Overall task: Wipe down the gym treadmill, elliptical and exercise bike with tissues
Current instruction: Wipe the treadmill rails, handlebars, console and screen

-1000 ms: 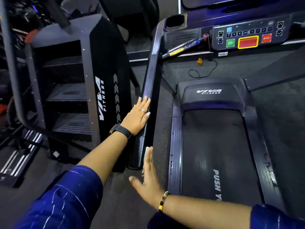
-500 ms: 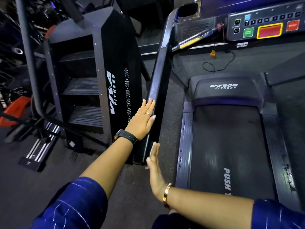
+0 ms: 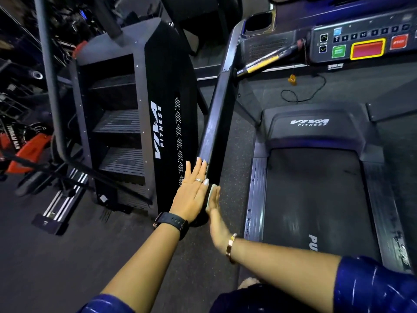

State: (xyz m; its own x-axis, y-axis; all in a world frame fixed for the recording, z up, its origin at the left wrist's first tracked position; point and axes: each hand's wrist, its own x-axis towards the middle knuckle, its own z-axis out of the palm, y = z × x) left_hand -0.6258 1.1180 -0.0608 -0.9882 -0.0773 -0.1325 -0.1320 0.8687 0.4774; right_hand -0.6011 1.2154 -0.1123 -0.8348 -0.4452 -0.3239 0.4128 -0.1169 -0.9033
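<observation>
Dark gym flooring (image 3: pixel 90 256) underlies the treadmill handrail (image 3: pixel 217 123), which climbs toward 1 o'clock; your right grip (image 3: pixel 217 222), fingers straight, presses a tissue (image 3: pixel 211 193) on its near end, left grip (image 3: pixel 191 195) flat opposite.

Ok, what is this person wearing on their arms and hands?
Dark blue sleeves with thin pale stripes, left sleeve and right sleeve, leave the forearms bare. The left hand wears a silver ring and pale nail polish, with a black smartwatch at its wrist. The right hand has a gold bangle at its wrist.
</observation>
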